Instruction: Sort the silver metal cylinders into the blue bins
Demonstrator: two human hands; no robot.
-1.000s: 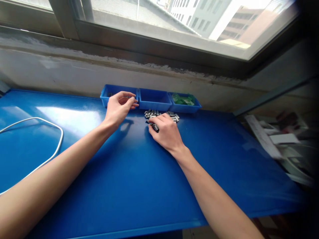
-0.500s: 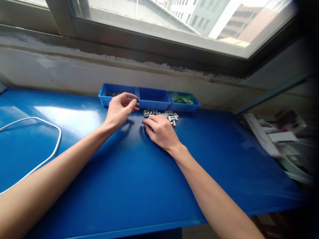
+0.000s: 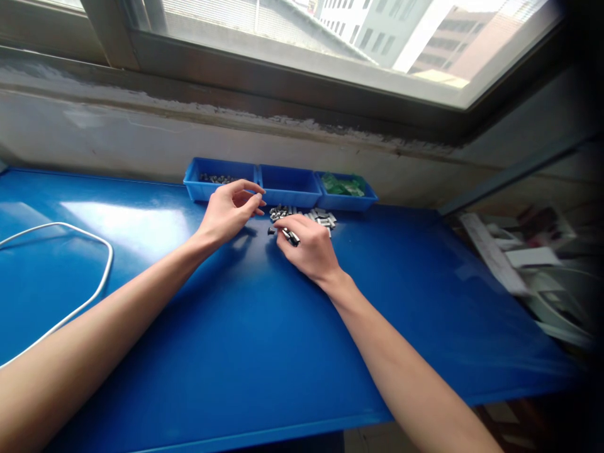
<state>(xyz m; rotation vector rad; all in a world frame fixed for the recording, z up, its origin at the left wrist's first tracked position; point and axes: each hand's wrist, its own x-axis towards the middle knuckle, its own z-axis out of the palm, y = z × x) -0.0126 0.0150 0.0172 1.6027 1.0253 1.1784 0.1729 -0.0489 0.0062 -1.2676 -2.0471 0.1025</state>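
My left hand [image 3: 230,211] hovers in front of the left blue bin [image 3: 197,192], thumb and forefinger brought together in a pinch. Whatever lies between those fingertips is too small to make out. Over the table just right of it, my right hand [image 3: 309,246] is curled around several small silver-and-black metal pieces [image 3: 291,237]. A small dark piece [image 3: 270,231] shows at its fingertips; I cannot tell whether it is held or lying on the table. Behind this hand lies a pile of small silver metal parts [image 3: 324,217], partly covered by the fingers.
Small metal parts [image 3: 217,179] lie in the left bin. The middle blue bin [image 3: 290,196] and the right blue bin [image 3: 346,202], with green plastic [image 3: 343,185] inside, adjoin it. A white cable [image 3: 104,270] curves over the blue table [image 3: 236,358] at left. A window rises behind.
My right hand has turned and lifted slightly, so the metal pieces in it now show. The left hand has shifted slightly right and down relative to the bins.
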